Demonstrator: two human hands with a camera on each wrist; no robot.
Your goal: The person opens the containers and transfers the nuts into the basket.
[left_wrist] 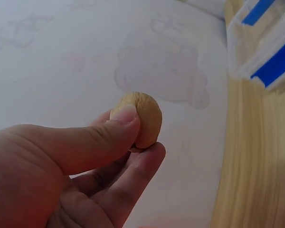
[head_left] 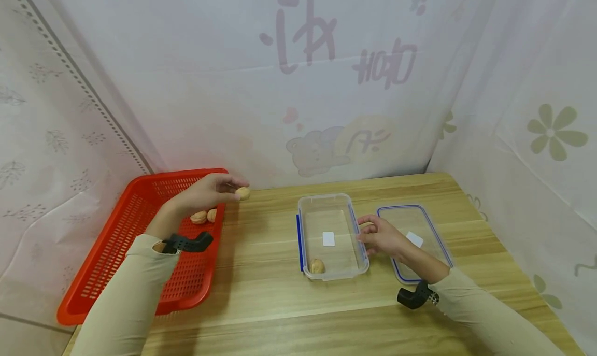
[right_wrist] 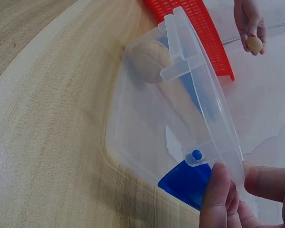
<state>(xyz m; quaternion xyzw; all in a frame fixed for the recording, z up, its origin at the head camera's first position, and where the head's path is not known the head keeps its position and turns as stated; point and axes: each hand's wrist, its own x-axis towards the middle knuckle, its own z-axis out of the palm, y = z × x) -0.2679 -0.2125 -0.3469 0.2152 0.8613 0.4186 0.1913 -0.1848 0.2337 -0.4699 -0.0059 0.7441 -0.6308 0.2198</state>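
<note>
My left hand (head_left: pixel 208 193) pinches a walnut (left_wrist: pixel 141 118) between thumb and fingertips, in the air just past the right rim of the red basket (head_left: pixel 188 288). Two walnuts (head_left: pixel 199 217) show inside that basket, partly behind the hand. A clear plastic box (head_left: pixel 333 199) with blue side clips stands on the table, its top uncovered. One walnut (head_left: pixel 317 266) lies in its near left corner. At the box's right side, my right hand (head_left: pixel 380 236) grips the rim, thumb and fingers on either side of the wall in the right wrist view.
A clear lid (head_left: pixel 422 211) with a blue seal lies flat to the right of the box, partly under my right forearm. The wooden table (head_left: pixel 266 304) ends at a printed cloth (head_left: pixel 224 86) behind, with more cloth at both sides.
</note>
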